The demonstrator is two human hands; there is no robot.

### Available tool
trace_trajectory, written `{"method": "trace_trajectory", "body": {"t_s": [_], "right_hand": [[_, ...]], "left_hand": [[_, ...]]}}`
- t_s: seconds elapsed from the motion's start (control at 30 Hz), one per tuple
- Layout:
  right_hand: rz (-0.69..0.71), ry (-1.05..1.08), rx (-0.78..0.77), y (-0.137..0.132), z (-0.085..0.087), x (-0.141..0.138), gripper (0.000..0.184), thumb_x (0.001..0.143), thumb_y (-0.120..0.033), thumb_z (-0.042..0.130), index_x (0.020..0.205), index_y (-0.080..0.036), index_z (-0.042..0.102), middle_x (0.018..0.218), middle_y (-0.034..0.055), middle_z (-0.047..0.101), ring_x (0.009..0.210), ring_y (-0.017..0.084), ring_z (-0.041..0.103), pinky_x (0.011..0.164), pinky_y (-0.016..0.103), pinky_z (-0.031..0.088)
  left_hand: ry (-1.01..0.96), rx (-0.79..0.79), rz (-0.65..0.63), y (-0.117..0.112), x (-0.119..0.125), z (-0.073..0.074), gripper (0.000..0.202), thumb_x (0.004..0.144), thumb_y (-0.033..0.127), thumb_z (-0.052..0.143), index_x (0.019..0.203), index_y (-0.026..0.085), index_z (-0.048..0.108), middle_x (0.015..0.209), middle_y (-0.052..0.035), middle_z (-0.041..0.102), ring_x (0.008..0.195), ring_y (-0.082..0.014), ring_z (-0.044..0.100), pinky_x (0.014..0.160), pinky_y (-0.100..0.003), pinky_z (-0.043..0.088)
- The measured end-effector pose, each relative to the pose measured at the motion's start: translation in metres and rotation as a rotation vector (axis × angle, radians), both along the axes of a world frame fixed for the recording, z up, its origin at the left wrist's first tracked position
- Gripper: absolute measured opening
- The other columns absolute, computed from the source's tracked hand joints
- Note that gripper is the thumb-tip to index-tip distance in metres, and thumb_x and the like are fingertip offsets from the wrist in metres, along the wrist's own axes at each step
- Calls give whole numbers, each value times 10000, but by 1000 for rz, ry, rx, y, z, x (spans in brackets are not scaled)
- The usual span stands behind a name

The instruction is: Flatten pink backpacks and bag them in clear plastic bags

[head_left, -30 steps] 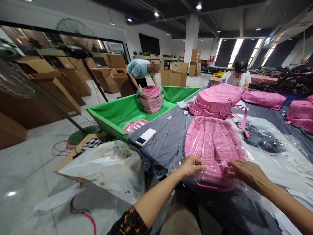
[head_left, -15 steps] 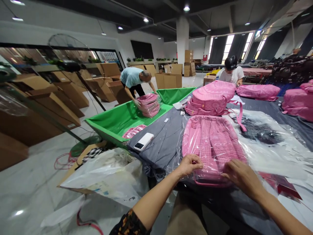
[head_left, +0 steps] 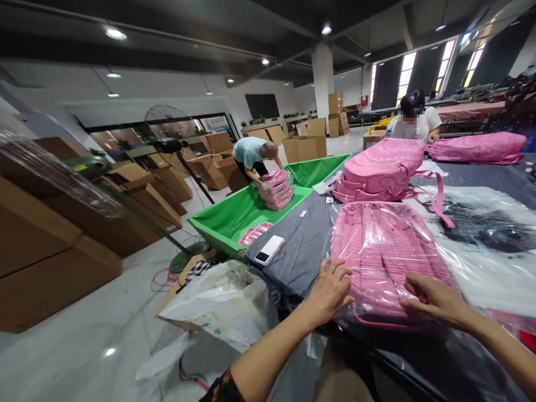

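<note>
A pink backpack inside a clear plastic bag lies flat in front of me, straps side up. My left hand rests on its lower left edge with the fingers spread over the plastic. On the lower right part lies my right hand, its fingers loosely bent and the thumb apart, touching the plastic. Neither hand grips anything. Just beyond stands a pile of unwrapped pink backpacks, with a loose strap hanging to the right.
A white phone lies on the grey-covered table. Clear plastic bags spread at right. Behind a green bin, a person in light blue handles wrapped pink packs. Another person works across the table. Cardboard boxes line the left.
My left hand has gone from pinched fingers at the bag's lower edge to spread fingers on its left side. My right hand's fingers have loosened. The view has turned left.
</note>
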State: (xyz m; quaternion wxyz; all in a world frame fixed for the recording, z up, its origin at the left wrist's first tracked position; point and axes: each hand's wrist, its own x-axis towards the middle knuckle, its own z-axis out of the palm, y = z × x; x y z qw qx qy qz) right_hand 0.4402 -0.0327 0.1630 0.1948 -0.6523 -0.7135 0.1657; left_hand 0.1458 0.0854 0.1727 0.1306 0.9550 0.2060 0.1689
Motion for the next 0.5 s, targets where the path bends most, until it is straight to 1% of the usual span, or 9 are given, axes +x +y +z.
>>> {"method": "trace_trajectory", "body": {"t_s": [0.07, 0.13, 0.2, 0.27, 0.37, 0.4, 0.43, 0.5], "right_hand": [[1, 19, 12, 1, -2, 2, 571, 856, -793, 464, 738, -234, 448, 713, 26, 590, 641, 188, 522, 609, 323, 366], [6, 34, 21, 1, -3, 4, 577, 849, -799, 482, 731, -234, 454, 698, 19, 592, 628, 181, 519, 601, 318, 376], [14, 60, 37, 0, -5, 7, 589, 853, -809, 475, 720, -236, 456, 674, 9, 592, 606, 173, 518, 585, 309, 382], [23, 86, 55, 2, -8, 10, 606, 863, -823, 444, 710, -238, 456, 657, 4, 593, 592, 169, 526, 572, 302, 395], [24, 49, 91, 8, -9, 7, 601, 929, -782, 363, 700, -237, 472, 651, 5, 606, 583, 168, 555, 563, 296, 420], [29, 1, 129, 10, -8, 5, 595, 957, -751, 335, 699, -236, 487, 650, 7, 610, 580, 168, 564, 559, 295, 423], [33, -67, 201, 10, -6, 2, 593, 982, -718, 311, 695, -236, 505, 644, 8, 609, 574, 169, 570, 551, 297, 422], [37, -233, 427, 3, -3, -1, 561, 1020, -640, 302, 737, -241, 577, 700, 23, 644, 610, 184, 606, 565, 321, 437]], "left_hand": [[-18, -80, 52, 7, -10, -2, 101, 883, 314, 771, 916, 237, 715, 1226, -48, 719, 1339, -280, 497, 1179, -546, 202], [-56, -161, 79, 15, -13, -5, 67, 919, 315, 731, 900, 251, 728, 1159, -24, 743, 1272, -254, 540, 1166, -521, 193], [-77, -200, 93, 23, -11, -10, 84, 939, 313, 704, 894, 251, 739, 1103, -21, 751, 1209, -240, 566, 1159, -500, 183], [-66, -243, 93, 31, -5, -16, 111, 954, 301, 678, 888, 238, 741, 1061, -25, 746, 1143, -224, 589, 1145, -469, 200], [-14, -365, 95, 40, 4, -23, 98, 946, 273, 676, 891, 217, 734, 1068, -29, 724, 1085, -201, 608, 1115, -419, 245], [4, -399, 97, 42, 7, -24, 88, 937, 266, 683, 888, 212, 732, 1079, -29, 717, 1078, -197, 611, 1113, -411, 251], [18, -422, 102, 44, 8, -25, 81, 928, 260, 689, 883, 209, 732, 1086, -28, 710, 1075, -196, 614, 1116, -409, 253], [41, -440, 106, 48, 10, -25, 66, 909, 251, 704, 869, 207, 732, 1079, -23, 703, 1070, -197, 620, 1129, -414, 248]]}}
